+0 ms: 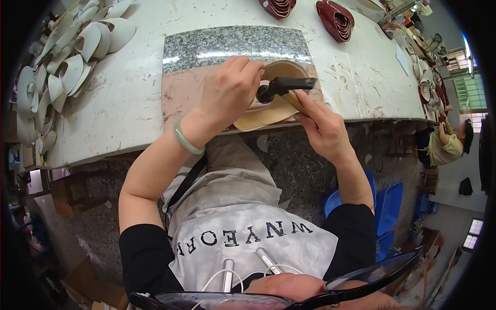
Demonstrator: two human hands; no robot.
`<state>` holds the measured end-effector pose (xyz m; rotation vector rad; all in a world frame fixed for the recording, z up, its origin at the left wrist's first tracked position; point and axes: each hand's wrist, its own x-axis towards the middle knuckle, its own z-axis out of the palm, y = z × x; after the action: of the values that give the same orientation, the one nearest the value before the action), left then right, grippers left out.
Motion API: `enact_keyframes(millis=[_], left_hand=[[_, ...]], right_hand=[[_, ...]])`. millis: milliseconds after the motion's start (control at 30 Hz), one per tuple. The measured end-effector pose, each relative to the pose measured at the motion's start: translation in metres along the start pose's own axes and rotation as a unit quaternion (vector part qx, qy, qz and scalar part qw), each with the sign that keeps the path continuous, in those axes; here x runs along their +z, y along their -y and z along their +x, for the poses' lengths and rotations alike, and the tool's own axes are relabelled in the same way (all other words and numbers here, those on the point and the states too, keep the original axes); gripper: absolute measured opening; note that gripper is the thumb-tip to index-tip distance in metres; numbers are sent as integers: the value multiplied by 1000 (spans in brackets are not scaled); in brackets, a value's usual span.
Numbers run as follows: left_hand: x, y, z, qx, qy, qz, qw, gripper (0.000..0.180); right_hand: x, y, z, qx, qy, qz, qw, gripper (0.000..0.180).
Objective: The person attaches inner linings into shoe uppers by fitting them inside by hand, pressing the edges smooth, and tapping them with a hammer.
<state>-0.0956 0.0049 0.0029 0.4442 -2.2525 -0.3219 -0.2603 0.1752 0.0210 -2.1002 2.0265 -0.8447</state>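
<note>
Hands: 2, on 1 hammer [281, 87], 1 insole [268, 111].

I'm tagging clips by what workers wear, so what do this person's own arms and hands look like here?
Both forearms are bare, with short black sleeves ending above the elbows. The left hand has a pale green bangle around its wrist. The right hand shows no glove, ring or band that I can see. Neither hand is gloved.
</note>
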Motion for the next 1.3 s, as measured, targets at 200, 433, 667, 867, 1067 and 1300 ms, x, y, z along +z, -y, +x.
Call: enact_keyframes(millis=[200, 433, 667, 867, 1067, 1300], left_hand=[[-10, -1, -24, 4, -65, -37, 997, 17], [-32, -3, -52, -73, -124, -82, 986, 21], [-53, 9, -91, -105, -192, -82, 972, 24], [-62, 12, -126, -161, -216, -52, 962, 19], [-60, 11, -151, -255, -223, -18, 941, 25], [-55, 16, -156, -315, -245, 79, 913, 41]], right_hand=[[3, 11, 2, -43, -1, -5, 999, 53], [13, 27, 14, -72, 27, -12, 997, 56], [28, 40, 34, -89, 71, -13, 993, 59], [34, 47, 45, -120, 60, 26, 991, 55], [43, 55, 50, -119, 105, 5, 987, 51], [58, 73, 58, -127, 109, 23, 986, 56]])
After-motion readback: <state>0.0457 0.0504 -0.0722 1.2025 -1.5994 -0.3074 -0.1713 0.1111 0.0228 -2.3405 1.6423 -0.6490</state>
